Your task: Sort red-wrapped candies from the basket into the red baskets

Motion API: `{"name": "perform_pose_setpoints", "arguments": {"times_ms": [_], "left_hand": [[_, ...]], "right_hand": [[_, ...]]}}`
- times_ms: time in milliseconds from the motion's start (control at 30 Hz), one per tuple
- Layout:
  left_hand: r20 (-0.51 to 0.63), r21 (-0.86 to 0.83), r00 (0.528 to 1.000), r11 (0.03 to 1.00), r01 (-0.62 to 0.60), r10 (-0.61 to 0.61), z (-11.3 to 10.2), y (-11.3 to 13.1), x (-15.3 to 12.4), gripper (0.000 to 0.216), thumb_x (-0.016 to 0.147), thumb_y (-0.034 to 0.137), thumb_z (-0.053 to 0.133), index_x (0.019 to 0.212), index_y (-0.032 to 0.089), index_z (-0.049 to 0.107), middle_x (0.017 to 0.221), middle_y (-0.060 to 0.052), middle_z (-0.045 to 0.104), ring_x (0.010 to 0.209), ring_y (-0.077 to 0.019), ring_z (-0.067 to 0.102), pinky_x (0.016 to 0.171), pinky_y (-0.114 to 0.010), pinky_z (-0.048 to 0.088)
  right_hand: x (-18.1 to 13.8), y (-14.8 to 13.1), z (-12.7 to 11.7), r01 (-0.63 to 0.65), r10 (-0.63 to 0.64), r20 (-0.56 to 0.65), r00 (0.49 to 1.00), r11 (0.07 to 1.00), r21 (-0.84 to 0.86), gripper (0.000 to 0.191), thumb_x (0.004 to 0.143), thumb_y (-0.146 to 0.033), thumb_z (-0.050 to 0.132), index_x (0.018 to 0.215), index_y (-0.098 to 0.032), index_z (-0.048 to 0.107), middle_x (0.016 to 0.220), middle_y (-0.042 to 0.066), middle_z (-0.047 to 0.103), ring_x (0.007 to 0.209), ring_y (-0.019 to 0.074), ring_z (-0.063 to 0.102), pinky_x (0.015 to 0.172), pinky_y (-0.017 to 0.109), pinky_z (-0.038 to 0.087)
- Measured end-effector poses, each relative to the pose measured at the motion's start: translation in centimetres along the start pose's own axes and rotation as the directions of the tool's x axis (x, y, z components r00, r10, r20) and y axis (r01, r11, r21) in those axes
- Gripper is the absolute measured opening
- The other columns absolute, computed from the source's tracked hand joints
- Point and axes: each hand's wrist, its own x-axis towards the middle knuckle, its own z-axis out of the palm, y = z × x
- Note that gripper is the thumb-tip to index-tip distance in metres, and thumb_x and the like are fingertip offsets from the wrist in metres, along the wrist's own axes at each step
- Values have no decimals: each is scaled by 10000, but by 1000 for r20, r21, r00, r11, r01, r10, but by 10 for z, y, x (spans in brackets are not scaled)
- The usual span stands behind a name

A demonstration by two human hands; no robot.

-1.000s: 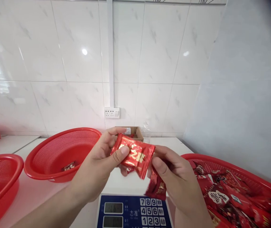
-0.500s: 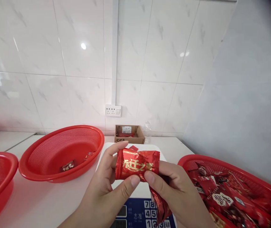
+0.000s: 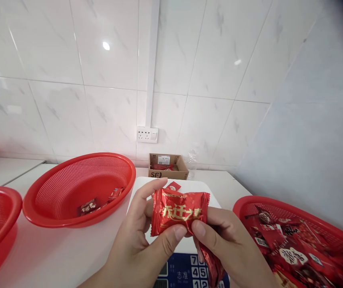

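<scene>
A red candy packet [image 3: 179,212] with gold characters is held flat and face up in front of me. My left hand [image 3: 143,244] pinches its left side between thumb and fingers. My right hand [image 3: 231,248] pinches its right lower corner and also grips a second dark red packet [image 3: 211,266] that hangs down under the palm. Both hands hover over a blue-faced scale [image 3: 186,272] whose white pan [image 3: 138,192] carries a small red packet [image 3: 173,186].
A red mesh basket [image 3: 39,208] at left centre holds a few packets. Another red basket [image 3: 0,204] sits at the far left. A red basket [image 3: 249,202] full of red packets stands at the right. A small cardboard box [image 3: 168,174] and a wall socket [image 3: 147,135] are behind.
The gold-lettered packet has been turned from tilted to level and facing me, and both hands moved lower in view. The head view shifted upward and slightly left.
</scene>
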Motion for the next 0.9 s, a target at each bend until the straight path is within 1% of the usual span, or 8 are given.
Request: {"name": "perform_pose_setpoints", "arguments": {"times_ms": [100,167,300,433,567,667,800,900], "left_hand": [[2,-1,1000,1000,9,-9,-1,0,-1,565,760,363,791,1255,401,520,968,39,743,878,-150,679,827,-234,527],[7,-21,1000,1000,0,0,-1,-1,-1,537,780,391,768,1260,395,527,999,28,744,902,-165,686,850,-261,537],[22,-59,999,998,-31,32,-3,-4,1,455,842,398,701,1266,367,538,978,8,752,902,-200,702,857,-329,565],[84,-13,991,995,-103,104,-7,-5,5,403,890,327,658,1263,406,525,933,45,748,851,-146,697,801,-254,572],[53,-9,990,992,-128,129,-7,-5,7,363,905,322,641,1238,425,542,865,65,723,804,-95,680,736,-156,539],[-6,-18,993,993,-115,115,-6,-8,9,388,883,327,672,1242,409,552,766,69,672,771,-83,659,718,-135,516],[61,-26,993,995,-101,102,-10,-11,15,400,880,353,673,1254,403,538,738,75,625,685,-64,583,696,-145,492],[158,-25,985,998,-62,65,-14,-11,22,260,912,436,596,1142,314,601,796,42,635,685,-91,543,677,-200,478]], "right_hand": [[-4,-2,5,67,-62,-87,994,997,50,201,752,-431,760,672,-248,769,573,-7,624,558,144,556,579,243,481],[-5,-4,8,94,-88,-85,993,993,71,147,756,-414,762,727,-273,793,591,7,661,584,167,601,629,274,520],[-4,-4,7,72,-68,-34,997,992,105,140,785,-411,742,803,-287,806,649,21,702,652,180,647,705,285,547],[0,-1,-3,18,-27,114,993,997,77,212,817,-448,705,854,-260,797,638,9,659,640,151,611,741,262,533],[4,3,-11,59,-50,184,982,997,-47,350,825,-539,654,762,-215,770,519,-33,476,490,100,446,612,232,495],[5,4,-12,91,-61,191,980,984,-151,367,866,-527,602,792,-203,760,554,-24,480,483,92,406,513,208,431],[4,7,-9,55,-37,106,994,984,-172,377,866,-528,593,760,-201,750,598,1,541,496,95,417,463,208,371],[3,8,-7,-16,16,3,1000,994,-110,402,809,-567,643,701,-191,737,575,1,546,468,90,385,433,222,318]]}}
